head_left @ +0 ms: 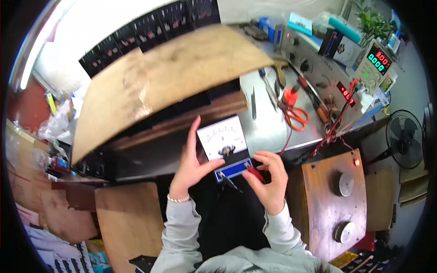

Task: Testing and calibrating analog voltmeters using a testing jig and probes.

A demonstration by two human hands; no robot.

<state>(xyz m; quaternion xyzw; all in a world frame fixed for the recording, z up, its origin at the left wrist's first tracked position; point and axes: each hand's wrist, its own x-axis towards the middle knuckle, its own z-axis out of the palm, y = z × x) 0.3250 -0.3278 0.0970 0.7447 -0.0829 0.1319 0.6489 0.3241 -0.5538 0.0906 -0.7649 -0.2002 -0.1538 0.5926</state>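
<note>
An analog panel meter point(219, 132) with a white dial and a blue base strip is held by its left side in my left hand point(189, 164), the thumb lying across its lower front. My right hand point(271, 183) is closed on a red clip point(256, 174) at the meter's right terminal. On the left terminal sits a black clip point(230, 182), its lead running down against dark clothing. The exact contact of the red clip's jaws is too small to make out.
A curved wooden board point(168, 73) covers much of the bench. Orange-handled scissors point(296, 117), tweezers point(253, 103) and a red bottle point(290, 95) lie to the right. Beyond stands a power supply point(375, 68) with lit digits. A wooden box with knobs point(337, 204) is at the lower right.
</note>
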